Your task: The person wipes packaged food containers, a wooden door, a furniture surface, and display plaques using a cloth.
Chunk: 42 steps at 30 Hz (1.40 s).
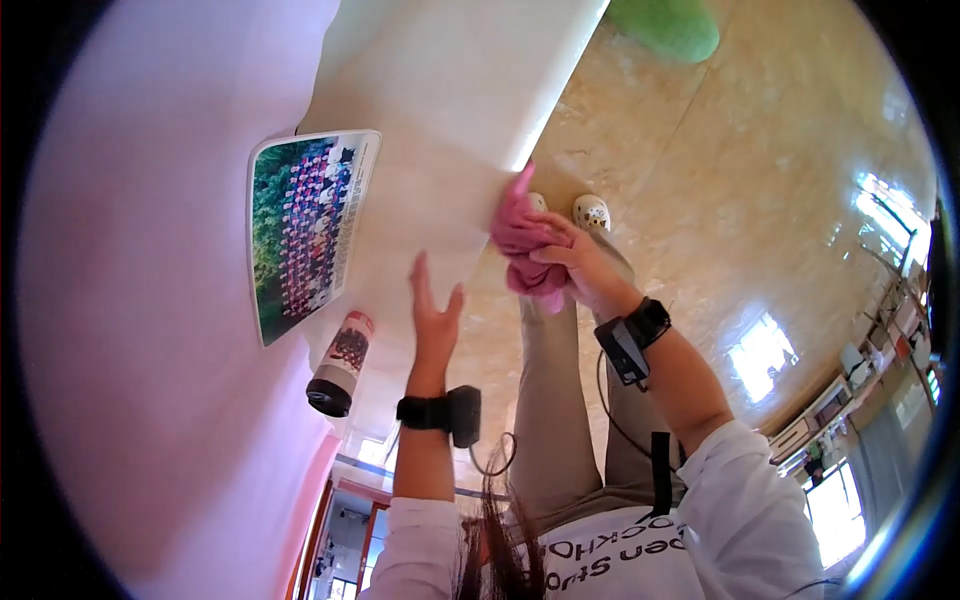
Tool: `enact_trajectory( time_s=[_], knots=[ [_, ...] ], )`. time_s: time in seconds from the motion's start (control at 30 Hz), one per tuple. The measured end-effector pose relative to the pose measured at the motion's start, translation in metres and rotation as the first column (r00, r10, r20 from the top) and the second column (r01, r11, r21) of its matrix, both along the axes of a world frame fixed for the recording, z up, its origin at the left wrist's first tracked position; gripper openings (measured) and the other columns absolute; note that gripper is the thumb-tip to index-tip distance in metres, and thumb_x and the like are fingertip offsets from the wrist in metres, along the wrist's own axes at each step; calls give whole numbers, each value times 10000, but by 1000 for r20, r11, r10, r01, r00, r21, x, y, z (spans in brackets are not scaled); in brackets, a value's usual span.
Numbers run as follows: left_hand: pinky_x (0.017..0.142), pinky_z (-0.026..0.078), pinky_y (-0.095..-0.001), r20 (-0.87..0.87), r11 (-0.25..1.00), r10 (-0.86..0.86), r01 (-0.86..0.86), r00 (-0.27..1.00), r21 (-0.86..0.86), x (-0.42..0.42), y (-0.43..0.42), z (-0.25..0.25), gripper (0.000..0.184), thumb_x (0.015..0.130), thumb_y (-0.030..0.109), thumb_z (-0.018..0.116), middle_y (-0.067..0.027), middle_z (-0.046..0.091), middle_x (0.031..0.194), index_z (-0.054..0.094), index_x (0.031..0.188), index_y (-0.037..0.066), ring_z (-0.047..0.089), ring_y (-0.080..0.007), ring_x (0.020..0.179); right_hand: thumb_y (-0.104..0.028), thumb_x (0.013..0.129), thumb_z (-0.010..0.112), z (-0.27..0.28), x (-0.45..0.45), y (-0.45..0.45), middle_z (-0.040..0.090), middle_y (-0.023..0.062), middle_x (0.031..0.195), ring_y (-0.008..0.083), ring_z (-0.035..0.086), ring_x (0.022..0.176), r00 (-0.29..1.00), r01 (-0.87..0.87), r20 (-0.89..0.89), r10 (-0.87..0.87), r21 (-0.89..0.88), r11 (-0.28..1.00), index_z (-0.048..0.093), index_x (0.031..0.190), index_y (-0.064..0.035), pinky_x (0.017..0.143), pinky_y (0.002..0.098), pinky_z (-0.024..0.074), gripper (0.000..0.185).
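A bunched pink cloth (pixel 525 235) is gripped in my right hand (pixel 585 265), beside the edge of the white surface (pixel 430 100). To the left, my left hand (pixel 434 310) is raised with its fingers apart and nothing in it. A group photo (pixel 305 230) leans against the pale wall, left of my left hand. Between that photo and my left wrist stands a bottle (pixel 342 365) with a dark base or cap and a printed picture on its side.
A green rounded object (pixel 668 25) lies on the shiny tan floor (pixel 760 140) at the top. My legs and light shoes (pixel 592 213) are below me. Shelves with assorted items (pixel 830 405) line the right side. A doorway (pixel 345 540) shows at the lower left.
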<state>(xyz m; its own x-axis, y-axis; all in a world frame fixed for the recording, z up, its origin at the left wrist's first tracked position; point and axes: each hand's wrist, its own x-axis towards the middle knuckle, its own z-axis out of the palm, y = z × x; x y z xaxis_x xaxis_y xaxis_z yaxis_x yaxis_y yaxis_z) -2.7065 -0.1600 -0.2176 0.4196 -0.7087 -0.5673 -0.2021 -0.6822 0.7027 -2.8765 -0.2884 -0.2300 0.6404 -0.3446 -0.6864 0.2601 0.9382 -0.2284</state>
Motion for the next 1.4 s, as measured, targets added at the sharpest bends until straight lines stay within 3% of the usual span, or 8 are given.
enact_trajectory(
  time_s=[0.13, 0.27, 0.47, 0.53, 0.77, 0.83, 0.93, 1.4],
  knots=[
    [900, 315, -326, -762, 833, 410, -547, 501, 88, -34, -24, -15, 530, 790, 112, 501, -124, 323, 1223, 237, 1233, -12, 331, -194, 1123, 29, 637, 461, 16, 10, -1, 401, 98, 1155, 194, 387, 1076, 969, -35, 244, -29, 252, 967, 307, 1196, -28, 934, 309, 293, 583],
    [802, 385, -251, -828, 783, 498, -544, 259, 302, -28, -25, -20, 419, 794, 111, 505, -111, 456, 1088, 356, 1153, -45, 459, -162, 988, 54, 630, 473, 7, 3, -2, 403, 91, 1155, 192, 380, 1080, 942, 3, 327, -74, 212, 977, 282, 1216, -41, 933, 305, 291, 624],
    [728, 425, -255, -588, 876, 475, -419, 655, 240, 1, -23, -27, 271, 797, 171, 515, -72, 571, 873, 519, 967, -40, 541, -129, 766, 52, 629, 550, -23, -6, -25, 447, 137, 1101, 198, 437, 1018, 947, -316, -108, 304, -127, 940, 275, 1212, -53, 868, 306, 356, 654],
    [565, 399, -202, -475, 852, 516, -488, 713, 192, 18, -24, -29, 237, 763, 169, 567, -30, 547, 702, 555, 830, -58, 492, -81, 605, -21, 631, 610, -23, -3, -41, 467, 160, 1068, 218, 439, 1026, 726, -672, -502, 470, -374, 639, 312, 1181, -47, 866, 300, 365, 626],
    [432, 316, -197, -326, 853, 510, -518, 796, 69, 43, -61, -15, 220, 768, 187, 557, -6, 507, 565, 542, 764, -32, 421, -71, 447, -72, 619, 631, -16, 49, -93, 526, 108, 929, 225, 497, 898, 670, -735, -711, 212, -597, 323, 403, 1106, -111, 752, 344, 402, 540],
    [514, 384, -225, -258, 873, 486, -473, 835, 117, 48, -60, -36, 315, 758, 178, 555, -97, 547, 745, 481, 956, -56, 504, -123, 595, -41, 551, 600, -22, 59, -101, 506, 92, 855, 271, 478, 866, 573, -795, -710, -409, -603, -68, 446, 1032, -118, 759, 354, 384, 511],
    [851, 337, -418, 554, 994, 27, 34, 832, -100, 40, -59, -59, 621, 693, 122, 545, -228, 265, 1214, 241, 1222, 9, 320, -312, 1104, -51, 588, 549, -32, 59, -98, 489, 80, 866, 259, 462, 879, 605, -775, -666, -437, -617, -134, 470, 999, -110, 764, 364, 368, 423],
    [917, 179, -545, 636, 850, -491, 487, 595, 201, 3, -112, -59, 605, 646, 112, 573, -178, 219, 1273, 339, 1204, 109, 161, -363, 1195, -196, 586, 631, -53, 82, -57, 365, 114, 1201, 294, 217, 1192, 589, -793, -788, -177, -522, -315, 345, 1201, -151, 981, 458, 133, 679]
  ],
)
